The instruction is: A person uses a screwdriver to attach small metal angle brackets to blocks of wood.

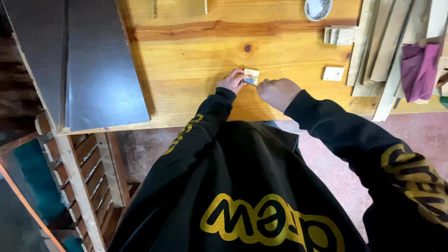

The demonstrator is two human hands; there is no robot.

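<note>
A small pale wooden block (252,74) lies on the wooden workbench (196,60) with a small shiny metal piece (251,81) at its near edge. My left hand (231,81) pinches the block and the metal piece from the left. My right hand (278,92) is closed in a fist just right of the block, gripping a thin tool whose tip meets the metal piece; the tool itself is mostly hidden in the fist. Both arms wear black sleeves with yellow print.
A dark panel (98,60) covers the bench's left part. Another small wooden block (333,73) lies to the right, near stacked wooden slats (382,46) and a purple cloth (418,70). A round metal lid (318,8) sits at the back. Wooden racks stand at lower left.
</note>
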